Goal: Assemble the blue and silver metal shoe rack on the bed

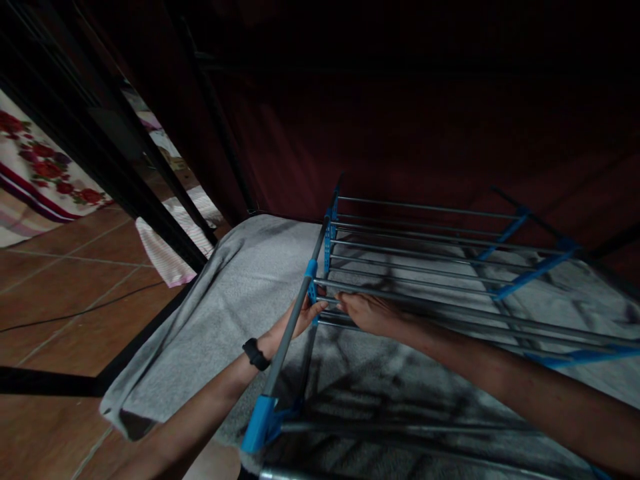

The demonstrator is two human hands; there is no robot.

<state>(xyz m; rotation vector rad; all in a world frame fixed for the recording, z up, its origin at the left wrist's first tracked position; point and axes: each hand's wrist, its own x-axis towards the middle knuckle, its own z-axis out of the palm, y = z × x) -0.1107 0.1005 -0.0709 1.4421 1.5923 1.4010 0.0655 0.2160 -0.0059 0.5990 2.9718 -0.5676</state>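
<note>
rack: a folding clothes-drying rack of grey metal rods with bright blue plastic joints (425, 267), sitting on top of the blanket and filling most of the middle and right of the view. The rods run off to the right, roughly side by side.

blanket: a light grey fuzzy blanket (235, 293) spread flat under the rack, one edge hanging over on the left, with rod shadows all over it.

left hand: the left hand (295, 325) comes in from the bottom left and is curled around the rack's grey side bar (290, 333), right by a blue joint. It looks clamped on, but the bar hides part of the fingers. There's a black wristband (256, 354) on that wrist.

right hand: the right hand (367, 312) reaches in from the right, palm down, fingers resting on one of the near grey rods. Pretty dark there, so I honestly can't tell if it's gripping the rod or just lying on it.

hands together: close together, almost meeting at the rack's near left corner, each on its own piece of metal.

floor: reddish-brown tiled floor (60, 287) on the left, well below the blanket's edge.

other stuff: a white cloth with red flowers (35, 167) at the far left, a pale striped cloth (170, 250) lying on the tiles, and dark slanted frame bars (125, 180) crossing in front of them. The background behind the rack is dark red and too dim to make out.
</note>
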